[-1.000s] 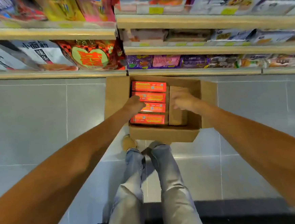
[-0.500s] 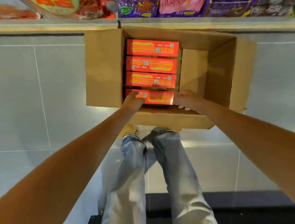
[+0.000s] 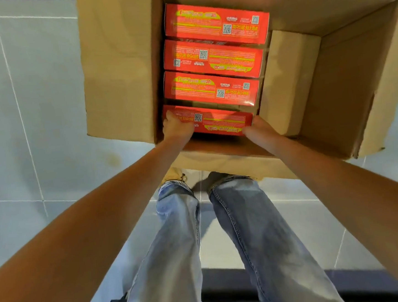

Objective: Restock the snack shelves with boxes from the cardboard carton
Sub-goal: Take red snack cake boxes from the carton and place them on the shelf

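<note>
Red snack boxes (image 3: 212,54) sit four in a row along the cardboard carton's (image 3: 119,61) left wall. By the near wall, the left hand (image 3: 177,126) and right hand (image 3: 258,129) grip the nearest box (image 3: 222,122) by its ends, fingers curled round it. Packed tight, it may snag or slip when lifted.

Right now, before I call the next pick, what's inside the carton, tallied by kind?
Red snack boxes: 4; the left hand and right hand grip the nearest.
Plain brown cardboard insert: 1
Total: 5
</note>
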`<state>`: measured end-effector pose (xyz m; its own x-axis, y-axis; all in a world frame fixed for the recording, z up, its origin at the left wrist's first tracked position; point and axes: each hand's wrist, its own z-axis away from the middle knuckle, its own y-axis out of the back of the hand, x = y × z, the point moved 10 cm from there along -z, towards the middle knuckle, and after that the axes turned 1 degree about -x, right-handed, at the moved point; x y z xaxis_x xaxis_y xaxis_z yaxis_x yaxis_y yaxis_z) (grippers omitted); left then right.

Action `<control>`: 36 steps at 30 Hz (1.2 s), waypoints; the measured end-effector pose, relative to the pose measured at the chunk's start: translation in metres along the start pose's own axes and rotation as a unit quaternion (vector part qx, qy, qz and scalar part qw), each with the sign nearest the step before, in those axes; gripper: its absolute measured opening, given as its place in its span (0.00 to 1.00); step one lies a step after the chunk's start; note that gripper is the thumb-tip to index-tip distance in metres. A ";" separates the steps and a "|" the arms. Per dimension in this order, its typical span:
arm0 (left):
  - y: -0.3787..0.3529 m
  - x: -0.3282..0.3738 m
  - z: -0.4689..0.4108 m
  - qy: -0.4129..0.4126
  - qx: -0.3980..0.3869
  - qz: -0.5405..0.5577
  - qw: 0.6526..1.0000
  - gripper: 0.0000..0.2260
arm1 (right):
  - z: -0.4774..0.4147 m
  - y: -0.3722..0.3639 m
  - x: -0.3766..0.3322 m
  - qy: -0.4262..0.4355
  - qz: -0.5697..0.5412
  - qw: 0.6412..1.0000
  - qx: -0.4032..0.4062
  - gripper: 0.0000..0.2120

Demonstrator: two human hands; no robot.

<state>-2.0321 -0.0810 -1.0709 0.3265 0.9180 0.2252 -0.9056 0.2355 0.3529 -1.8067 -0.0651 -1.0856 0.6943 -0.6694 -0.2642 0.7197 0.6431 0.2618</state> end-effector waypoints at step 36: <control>0.171 0.184 0.158 -0.202 0.101 0.078 0.971 0.28 | 0.221 0.209 -0.188 0.167 -0.102 0.978 0.074 0.19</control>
<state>-2.0842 0.0776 -0.8253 0.3057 0.7284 0.6132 -0.8943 -0.0013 0.4474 -1.7877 0.1127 -0.7762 0.5175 -0.6031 -0.6070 0.8516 0.4320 0.2967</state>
